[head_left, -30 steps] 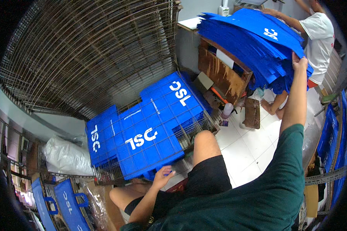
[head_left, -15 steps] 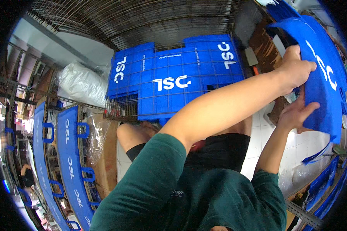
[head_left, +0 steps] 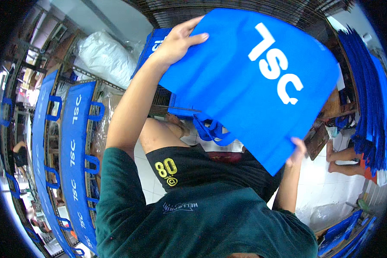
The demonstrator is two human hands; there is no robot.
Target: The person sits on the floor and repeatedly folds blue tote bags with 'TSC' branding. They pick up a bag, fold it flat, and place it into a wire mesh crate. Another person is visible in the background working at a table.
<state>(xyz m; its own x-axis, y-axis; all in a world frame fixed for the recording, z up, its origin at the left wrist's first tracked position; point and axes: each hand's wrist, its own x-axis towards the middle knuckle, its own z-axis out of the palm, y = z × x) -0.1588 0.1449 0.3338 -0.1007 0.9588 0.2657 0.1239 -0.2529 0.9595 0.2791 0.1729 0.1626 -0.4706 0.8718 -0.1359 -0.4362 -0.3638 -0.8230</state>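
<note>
A flat blue fabric tote bag [head_left: 228,73] with white printing is stretched between my hands, tilted in front of me over my lap. My left hand [head_left: 176,43] pinches its upper left edge, thumb on top. At the lower right corner, my right hand [head_left: 296,152] grips the edge, a little blurred. Blue loop handles [head_left: 210,129] hang under the bag; I cannot tell which bag they belong to. Behind it, part of another blue bag [head_left: 155,47] shows on the wire rack [head_left: 167,13], most of which is hidden.
A thick stack of blue bags [head_left: 365,103] hangs at the right, with another person's legs [head_left: 346,161] below it. Long blue printed pieces with loop handles [head_left: 75,150] line the left shelving. A white plastic bundle [head_left: 105,56] lies at the back left.
Both hands have moved from the stack at the right to the middle, bringing one blue bag along. My left hand has swung over to the left, spreading the bag out.
</note>
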